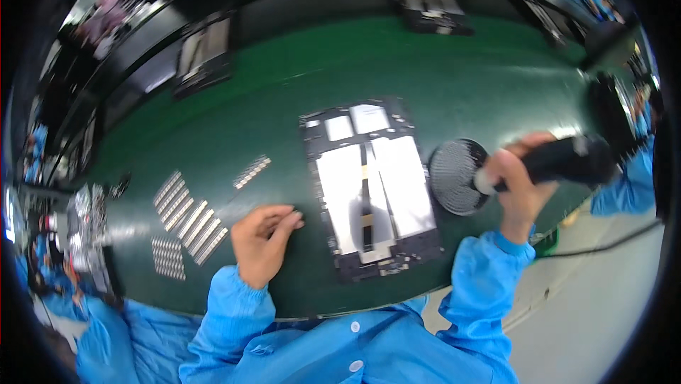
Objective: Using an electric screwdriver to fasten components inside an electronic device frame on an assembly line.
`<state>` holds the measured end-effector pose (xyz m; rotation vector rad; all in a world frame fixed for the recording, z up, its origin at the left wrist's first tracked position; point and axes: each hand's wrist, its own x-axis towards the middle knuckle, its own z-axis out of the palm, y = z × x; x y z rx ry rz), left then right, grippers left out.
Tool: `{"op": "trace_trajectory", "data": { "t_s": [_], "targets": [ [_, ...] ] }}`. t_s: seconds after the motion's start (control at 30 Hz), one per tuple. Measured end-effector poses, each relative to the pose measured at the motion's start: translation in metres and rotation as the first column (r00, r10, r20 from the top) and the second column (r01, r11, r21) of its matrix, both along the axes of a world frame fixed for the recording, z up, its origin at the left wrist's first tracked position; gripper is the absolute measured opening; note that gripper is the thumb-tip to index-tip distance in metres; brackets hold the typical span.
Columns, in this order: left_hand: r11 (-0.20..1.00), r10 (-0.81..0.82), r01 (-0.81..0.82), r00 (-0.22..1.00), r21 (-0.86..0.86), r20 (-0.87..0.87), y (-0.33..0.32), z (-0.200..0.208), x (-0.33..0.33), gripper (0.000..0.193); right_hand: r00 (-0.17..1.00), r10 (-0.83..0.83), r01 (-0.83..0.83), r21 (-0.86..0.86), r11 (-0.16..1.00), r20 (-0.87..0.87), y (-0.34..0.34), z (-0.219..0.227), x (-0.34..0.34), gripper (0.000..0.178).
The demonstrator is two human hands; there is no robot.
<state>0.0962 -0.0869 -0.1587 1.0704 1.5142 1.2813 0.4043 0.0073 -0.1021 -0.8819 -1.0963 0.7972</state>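
An opened tablet (367,231) lies on the green bench in front of me, its inside showing two pale battery panels and a dark strip between them. To its left, my left hand (266,242) is closed, thumb against the fingers; anything in the pinch is too small to make out. My right hand (523,184), blurred by motion, grips a black electric screwdriver (571,160) held nearly level. The screwdriver's pale front end overlaps the edge of a round, dark, dotted dish (457,174) right of the tablet. What the dish holds is too fine to tell.
Small strips of parts (202,231) lie in groups on the left, with another strip (252,172) nearer the tablet. Further tablet units stand at the far left (204,54) and far middle (427,2). A black cable (603,248) runs off right. Co-workers in blue sit on both sides.
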Motion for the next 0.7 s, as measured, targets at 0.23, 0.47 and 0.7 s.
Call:
{"op": "trace_trajectory", "data": {
  "t_s": [0.23, 0.47, 0.7],
  "targets": [
    [0.988, -0.117, 0.129, 0.985, -0.089, 0.129, 0.033, 0.007, -0.016, 0.013, 0.983, 0.179, -0.186, 0.205, 0.961, 0.051, -0.001, 0.028, -0.031, 0.035],
    [0.970, -0.227, 0.231, 0.972, 0.070, -0.055, 0.066, -0.004, -0.014, 0.015, 0.912, 0.401, -0.388, 0.134, 0.912, -0.088, -0.010, 0.043, -0.098, 0.040],
    [0.936, -0.353, 0.352, 0.935, -0.028, -0.042, 0.081, 0.001, -0.022, 0.012, 0.868, 0.495, -0.495, 0.119, 0.860, 0.032, 0.002, 0.036, -0.147, 0.041]
  ]
}}
